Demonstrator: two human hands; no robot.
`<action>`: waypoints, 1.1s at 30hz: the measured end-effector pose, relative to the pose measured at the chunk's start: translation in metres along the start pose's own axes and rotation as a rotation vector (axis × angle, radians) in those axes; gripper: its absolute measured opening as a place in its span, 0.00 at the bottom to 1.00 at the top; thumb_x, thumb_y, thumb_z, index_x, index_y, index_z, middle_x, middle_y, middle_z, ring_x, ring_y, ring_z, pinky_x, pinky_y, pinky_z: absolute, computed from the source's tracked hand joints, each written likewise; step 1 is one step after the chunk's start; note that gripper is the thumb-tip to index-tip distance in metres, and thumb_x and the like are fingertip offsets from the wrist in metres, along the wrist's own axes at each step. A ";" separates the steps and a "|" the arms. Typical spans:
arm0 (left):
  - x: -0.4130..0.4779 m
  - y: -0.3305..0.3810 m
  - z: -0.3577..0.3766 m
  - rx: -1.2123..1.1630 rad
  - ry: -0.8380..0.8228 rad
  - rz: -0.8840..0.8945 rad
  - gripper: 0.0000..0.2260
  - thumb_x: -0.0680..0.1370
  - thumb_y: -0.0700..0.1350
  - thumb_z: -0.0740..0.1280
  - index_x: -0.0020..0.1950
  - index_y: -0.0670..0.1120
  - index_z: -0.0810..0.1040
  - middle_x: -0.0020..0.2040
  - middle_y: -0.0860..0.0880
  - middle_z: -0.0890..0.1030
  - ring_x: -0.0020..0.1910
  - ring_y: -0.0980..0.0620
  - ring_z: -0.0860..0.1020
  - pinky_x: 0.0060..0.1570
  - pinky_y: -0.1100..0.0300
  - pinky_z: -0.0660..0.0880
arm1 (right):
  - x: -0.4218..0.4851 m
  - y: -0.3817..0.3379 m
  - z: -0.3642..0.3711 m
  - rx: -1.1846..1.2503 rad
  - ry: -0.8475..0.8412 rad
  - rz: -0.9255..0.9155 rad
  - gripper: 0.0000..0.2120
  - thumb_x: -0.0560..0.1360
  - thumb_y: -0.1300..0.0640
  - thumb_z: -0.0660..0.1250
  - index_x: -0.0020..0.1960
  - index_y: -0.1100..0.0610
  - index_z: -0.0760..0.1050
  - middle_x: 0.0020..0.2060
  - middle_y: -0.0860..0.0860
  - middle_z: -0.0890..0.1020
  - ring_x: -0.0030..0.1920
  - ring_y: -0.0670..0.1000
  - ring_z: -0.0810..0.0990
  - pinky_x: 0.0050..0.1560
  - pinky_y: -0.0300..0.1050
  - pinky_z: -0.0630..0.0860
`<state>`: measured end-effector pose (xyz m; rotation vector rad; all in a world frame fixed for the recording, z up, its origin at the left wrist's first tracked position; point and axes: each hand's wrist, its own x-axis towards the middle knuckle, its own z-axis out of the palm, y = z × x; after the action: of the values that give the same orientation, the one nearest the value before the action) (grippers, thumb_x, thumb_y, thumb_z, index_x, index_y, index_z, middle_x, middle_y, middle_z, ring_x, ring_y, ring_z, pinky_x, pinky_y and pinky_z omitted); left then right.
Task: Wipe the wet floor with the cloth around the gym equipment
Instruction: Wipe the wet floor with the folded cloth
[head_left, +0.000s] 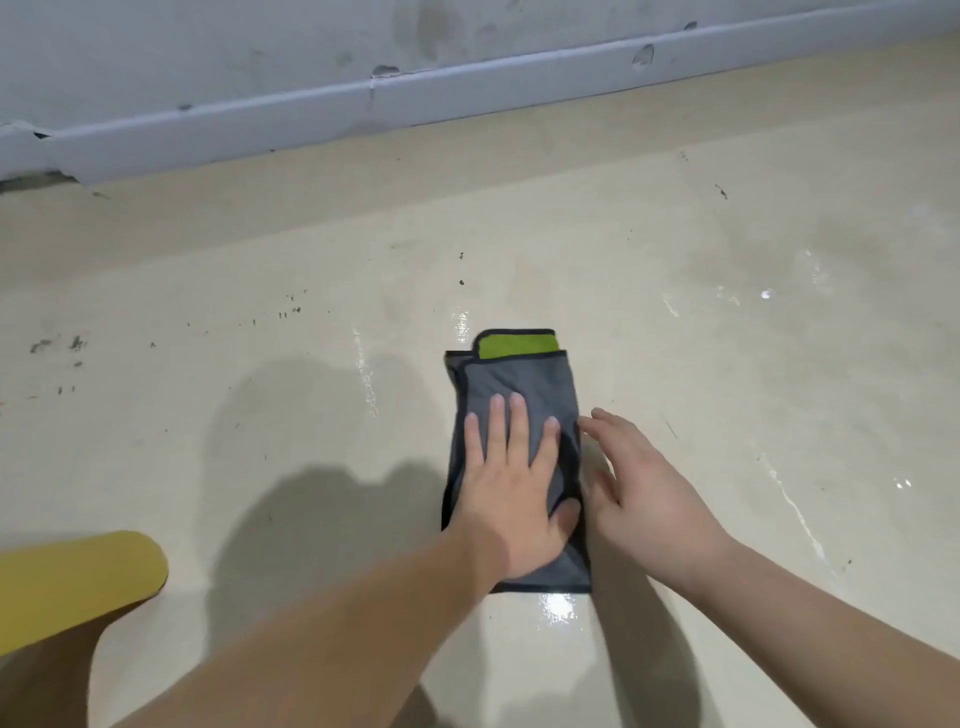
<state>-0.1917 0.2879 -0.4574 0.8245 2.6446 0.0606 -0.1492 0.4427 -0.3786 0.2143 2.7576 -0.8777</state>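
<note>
Cloth (519, 410): grey, dark-edged, folded into a long strip with a green inner face showing at its far end. It lies flat on the floor, centre of view, long side running near to far.

Left hand (511, 488): my palm is spread flat on the near half of the cloth, fingers extended toward the far end. Grip released; I press down, I do not clutch.

Right hand (641, 488): just beside the cloth's right edge, fingers loosely extended, fingertips at or touching that edge. Grip released; nothing held.

Floor (675, 234): pale, glossy. Bright wet streaks show left of the cloth, far beyond its green end, at its near edge, and in a long line to the right.

Yellow object (78, 582): rounded padded end at near left, possibly part of the gym equipment; I cannot tell more.

Wall base (363, 109): grey skirting along the far side, chipped in places.

Scuffs (62, 345): dark specks at left; dirt or marks, unclear.

Progress, judged: early to middle. The cloth is folded and laid on a wet patch, ready for pushing. I cannot tell which areas are already dried.

Remaining, judged: streaks on both sides of the cloth, the near sheen, and the floor by the yellow object.

Risk, judged: the folded strip may unfold or bunch when pushed.
</note>
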 end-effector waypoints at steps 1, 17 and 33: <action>-0.006 -0.007 0.000 -0.019 -0.021 0.144 0.37 0.81 0.65 0.43 0.86 0.48 0.43 0.83 0.35 0.35 0.81 0.34 0.31 0.78 0.32 0.36 | 0.002 -0.007 0.008 0.039 -0.019 -0.017 0.29 0.79 0.63 0.60 0.79 0.49 0.63 0.79 0.44 0.63 0.78 0.44 0.62 0.73 0.36 0.61; -0.053 -0.212 -0.042 -0.263 0.206 -0.253 0.25 0.73 0.42 0.54 0.68 0.41 0.76 0.77 0.36 0.69 0.76 0.34 0.66 0.76 0.38 0.62 | 0.087 -0.137 0.159 -0.470 -0.265 -0.259 0.36 0.82 0.37 0.49 0.83 0.56 0.49 0.83 0.56 0.47 0.82 0.60 0.42 0.78 0.60 0.44; -0.045 -0.387 -0.117 -0.146 -0.205 -0.625 0.28 0.74 0.58 0.71 0.66 0.43 0.68 0.72 0.39 0.63 0.68 0.40 0.69 0.57 0.48 0.73 | 0.182 -0.165 0.132 -0.540 -0.450 0.018 0.44 0.77 0.25 0.44 0.77 0.45 0.22 0.73 0.47 0.20 0.76 0.54 0.22 0.78 0.55 0.30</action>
<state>-0.4086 -0.0493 -0.3906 -0.0606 2.5399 0.0043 -0.3343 0.2442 -0.4418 -0.0536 2.4388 -0.1229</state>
